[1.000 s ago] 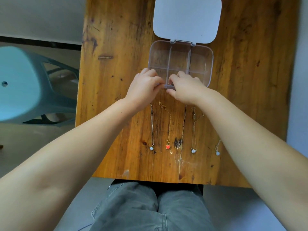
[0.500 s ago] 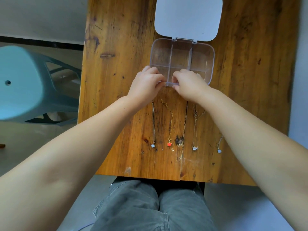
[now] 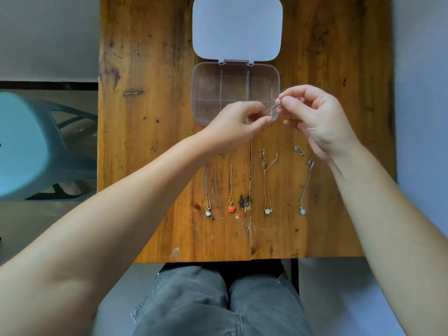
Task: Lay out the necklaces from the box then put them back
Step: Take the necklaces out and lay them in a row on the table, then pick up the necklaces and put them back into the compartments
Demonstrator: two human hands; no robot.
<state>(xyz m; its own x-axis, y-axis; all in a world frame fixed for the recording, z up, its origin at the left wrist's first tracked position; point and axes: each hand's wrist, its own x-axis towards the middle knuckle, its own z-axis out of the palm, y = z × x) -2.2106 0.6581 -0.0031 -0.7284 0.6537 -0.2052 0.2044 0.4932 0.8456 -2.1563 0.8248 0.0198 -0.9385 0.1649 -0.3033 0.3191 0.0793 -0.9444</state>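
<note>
Above near right corner of clear box, left hand and right hand both pinch thin chain, blurred, probably necklace. Lid open, far side. Four necklaces laid on desk, nearer.

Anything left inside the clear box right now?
The far compartments of the clear box look empty. Both hands, left and right, pinch a silver chain over its near right corner, hiding that part.
</note>
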